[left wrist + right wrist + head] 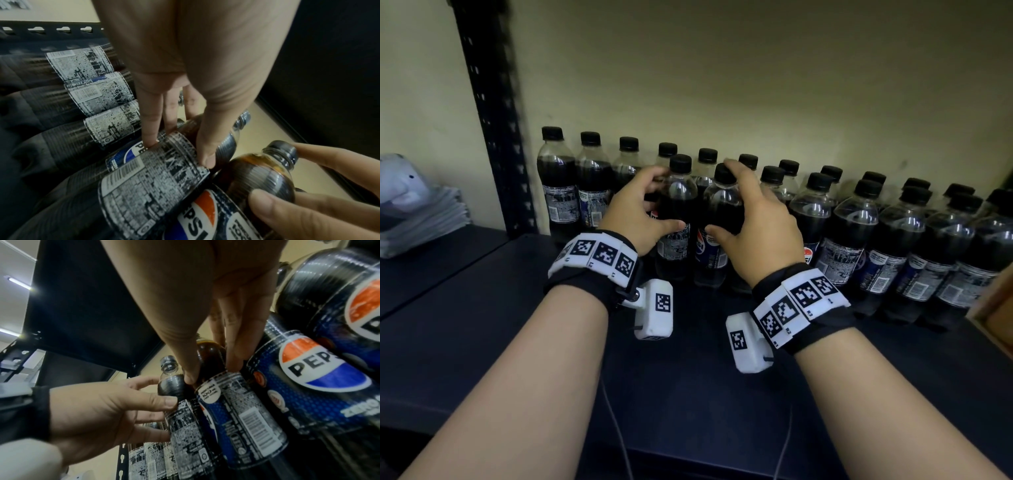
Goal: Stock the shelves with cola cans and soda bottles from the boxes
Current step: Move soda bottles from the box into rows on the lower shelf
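Two dark cola bottles with black caps stand upright side by side on the dark shelf [688, 394]. My left hand [654, 205] grips the left bottle [677, 202] around its upper body, thumb in front. My right hand [743, 205] grips the right bottle [720, 209], fingers over its shoulder and cap. In the left wrist view my left hand [180, 146] pinches the labelled bottle [156, 178]. In the right wrist view my right hand [211, 366] holds its bottle [236, 410] just above the label. Whether the bottoms touch the shelf is hidden.
A back row of bottles [592, 178] lines the wall, and a second row [859, 226] runs in front of it to the right. A black slotted shelf post [493, 120] stands at the left. A cardboard box corner [996, 301] shows at the right edge, stacked papers [421, 222] at the far left.
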Available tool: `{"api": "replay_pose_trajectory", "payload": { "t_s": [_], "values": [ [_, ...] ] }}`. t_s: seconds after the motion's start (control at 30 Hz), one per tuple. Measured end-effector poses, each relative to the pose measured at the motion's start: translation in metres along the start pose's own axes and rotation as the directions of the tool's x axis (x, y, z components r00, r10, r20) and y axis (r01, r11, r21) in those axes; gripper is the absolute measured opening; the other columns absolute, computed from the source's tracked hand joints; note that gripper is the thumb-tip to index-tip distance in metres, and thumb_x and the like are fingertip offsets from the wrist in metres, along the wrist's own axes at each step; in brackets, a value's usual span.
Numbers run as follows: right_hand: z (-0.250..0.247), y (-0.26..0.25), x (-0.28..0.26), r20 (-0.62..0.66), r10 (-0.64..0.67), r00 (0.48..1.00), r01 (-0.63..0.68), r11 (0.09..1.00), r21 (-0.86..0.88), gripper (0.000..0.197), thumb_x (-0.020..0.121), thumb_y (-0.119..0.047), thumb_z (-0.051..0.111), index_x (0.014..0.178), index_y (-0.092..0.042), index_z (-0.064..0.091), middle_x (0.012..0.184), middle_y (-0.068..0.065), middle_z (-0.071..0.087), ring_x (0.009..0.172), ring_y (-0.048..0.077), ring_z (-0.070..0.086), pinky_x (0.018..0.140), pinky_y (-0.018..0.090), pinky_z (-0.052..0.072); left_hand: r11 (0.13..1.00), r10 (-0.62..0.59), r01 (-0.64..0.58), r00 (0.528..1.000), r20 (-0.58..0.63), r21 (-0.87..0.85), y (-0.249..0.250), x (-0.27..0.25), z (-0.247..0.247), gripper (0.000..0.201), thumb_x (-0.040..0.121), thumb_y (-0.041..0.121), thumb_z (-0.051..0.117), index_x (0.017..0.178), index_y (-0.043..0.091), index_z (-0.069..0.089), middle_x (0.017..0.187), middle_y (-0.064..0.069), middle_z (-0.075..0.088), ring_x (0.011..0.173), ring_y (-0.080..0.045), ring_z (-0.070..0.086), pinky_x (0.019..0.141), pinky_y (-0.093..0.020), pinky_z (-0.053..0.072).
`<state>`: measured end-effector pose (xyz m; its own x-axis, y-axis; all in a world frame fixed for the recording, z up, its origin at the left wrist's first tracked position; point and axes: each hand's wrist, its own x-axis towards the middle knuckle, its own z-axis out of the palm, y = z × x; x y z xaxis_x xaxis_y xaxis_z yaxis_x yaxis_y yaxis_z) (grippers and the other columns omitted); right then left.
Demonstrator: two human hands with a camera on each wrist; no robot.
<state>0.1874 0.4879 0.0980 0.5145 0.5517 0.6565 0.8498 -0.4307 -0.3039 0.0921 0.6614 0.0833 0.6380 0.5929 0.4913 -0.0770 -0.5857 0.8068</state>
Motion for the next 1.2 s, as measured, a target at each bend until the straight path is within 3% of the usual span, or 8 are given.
{"api": "replay_pose_trajectory", "payload": {
  "t_s": [0.13,0.3,0.47,0.57,0.67,0.87,1.03,1.2],
  "values": [
    [0.001,0.001,0.001,-0.001,0.0,1.0,0.0,0.998,-0.062,0.093,0.087,-0.041,0.076,0.157,-0.045,0.016,0.141,0.004,0.055,0.111,0.03,0.065,0.08,0.041,0.058,0.995,0.017,-0.013,0.999,-0.042,0.096,-0.003,0.001,0.003,0.086,0.074,0.017,0.089,0.146,0.036,0.045,0.132,0.002,0.052,0.107,-0.016,0.062,0.088,-0.029,0.055],
    [0.007,-0.002,0.003,0.008,0.028,1.0,-0.028,0.998,-0.055,0.097,0.089,-0.033,0.076,0.16,-0.04,0.009,0.153,0.003,0.043,0.115,0.031,0.064,0.082,0.042,0.057,0.994,0.005,0.004,0.997,-0.08,0.11,-0.004,-0.001,0.011,0.083,0.081,0.016,0.084,0.15,0.033,0.04,0.13,0.0,0.049,0.105,-0.012,0.06,0.079,-0.012,0.046],
    [0.011,-0.006,0.006,-0.001,0.007,1.0,-0.007,1.0,0.006,0.065,0.096,-0.033,0.064,0.152,-0.019,0.034,0.146,0.005,0.048,0.118,0.026,0.06,0.087,0.034,0.049,0.996,-0.069,0.073,0.993,-0.095,0.047,-0.003,0.002,0.009,0.057,0.086,0.023,0.079,0.134,0.019,0.049,0.126,0.004,0.059,0.093,-0.009,0.066,0.078,-0.026,0.055],
    [0.006,-0.007,0.002,0.032,0.003,0.999,-0.004,1.0,0.026,0.065,0.096,-0.033,0.061,0.154,-0.018,0.035,0.148,0.006,0.047,0.126,0.024,0.055,0.095,0.034,0.048,0.99,-0.046,0.062,0.991,-0.127,0.126,-0.002,-0.001,0.006,0.051,0.086,0.023,0.08,0.131,0.02,0.055,0.12,0.005,0.059,0.085,-0.011,0.067,0.07,-0.021,0.052],
    [-0.002,-0.007,-0.003,0.082,0.019,0.996,-0.026,0.996,0.085,0.067,0.096,-0.034,0.063,0.155,-0.017,0.036,0.15,0.007,0.047,0.133,0.024,0.05,0.104,0.032,0.043,0.982,-0.07,0.093,0.988,-0.138,0.165,0.001,-0.007,0.005,0.055,0.086,0.025,0.079,0.136,0.022,0.056,0.119,-0.002,0.063,0.089,-0.021,0.069,0.08,-0.034,0.057],
    [-0.027,-0.003,-0.015,0.219,0.087,0.972,-0.128,0.974,0.185,0.068,0.094,-0.047,0.065,0.152,-0.021,0.042,0.144,0.007,0.055,0.124,0.024,0.057,0.102,0.032,0.048,0.962,-0.249,0.25,0.968,-0.022,0.105,0.03,-0.019,-0.004,0.062,0.094,0.041,0.067,0.147,0.017,0.045,0.137,-0.003,0.059,0.12,-0.021,0.06,0.101,-0.035,0.048],
    [-0.059,0.008,-0.03,0.264,0.09,0.96,-0.137,0.977,0.164,0.064,0.096,-0.053,0.06,0.149,-0.023,0.046,0.142,0.004,0.059,0.121,0.021,0.061,0.101,0.029,0.046,0.945,-0.159,0.144,0.987,0.027,0.295,0.052,-0.042,-0.01,0.053,0.093,0.042,0.068,0.14,0.023,0.052,0.137,0.001,0.057,0.116,-0.019,0.058,0.092,-0.03,0.046],
    [-0.088,0.03,-0.048,0.376,0.145,0.915,-0.157,0.988,0.003,0.073,0.094,-0.058,0.058,0.153,-0.019,0.04,0.142,0.009,0.056,0.13,0.027,0.054,0.105,0.035,0.045,0.845,-0.116,0.027,0.984,0.133,0.535,0.063,-0.064,-0.015,0.06,0.093,0.046,0.066,0.143,0.02,0.048,0.141,-0.007,0.052,0.121,-0.025,0.056,0.1,-0.038,0.048]
  ]
}}
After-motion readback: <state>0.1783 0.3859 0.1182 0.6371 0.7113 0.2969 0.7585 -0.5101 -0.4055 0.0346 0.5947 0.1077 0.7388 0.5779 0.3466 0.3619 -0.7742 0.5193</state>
